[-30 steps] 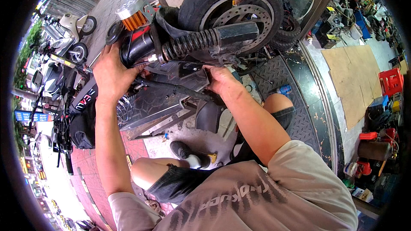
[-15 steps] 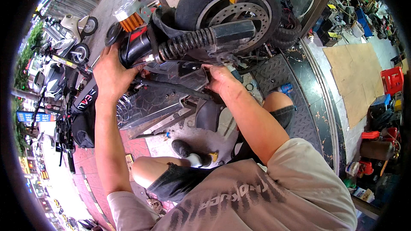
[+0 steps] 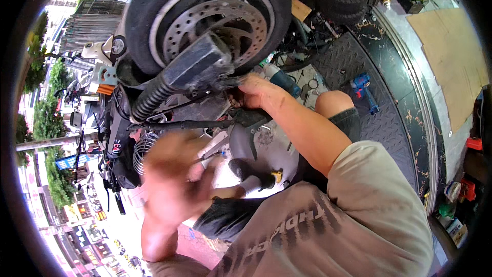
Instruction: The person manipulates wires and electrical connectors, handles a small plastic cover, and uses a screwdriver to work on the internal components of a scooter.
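A scooter wheel [image 3: 138,25] with a drilled brake disc [image 3: 179,23] fills the upper middle, above a black fork housing [image 3: 197,56] and coiled suspension [image 3: 149,97]. My right hand [image 3: 252,92] is tucked beneath the housing's lower end, fingers curled into dark parts, holding something I cannot make out. My left hand [image 3: 177,172] is a motion-blurred shape below the suspension, near a black tube [image 3: 179,124] and a wire coil [image 3: 142,154]; its fingers are unclear. An orange cylinder with a silver bracket [image 3: 105,87] sits left of the wheel.
A blue power drill [image 3: 365,92] lies on a ribbed black step [image 3: 389,138] at right. Spare tyres [image 3: 341,13] lie behind. Cardboard [image 3: 443,61], red containers [image 3: 474,142] and a metal door track sit farther right. Parked scooters [image 3: 100,48] stand left.
My left hand has left the upper suspension and moved down and rightward, blurred. The view has shifted, with the wheel higher and further left. My right hand stays under the fork.
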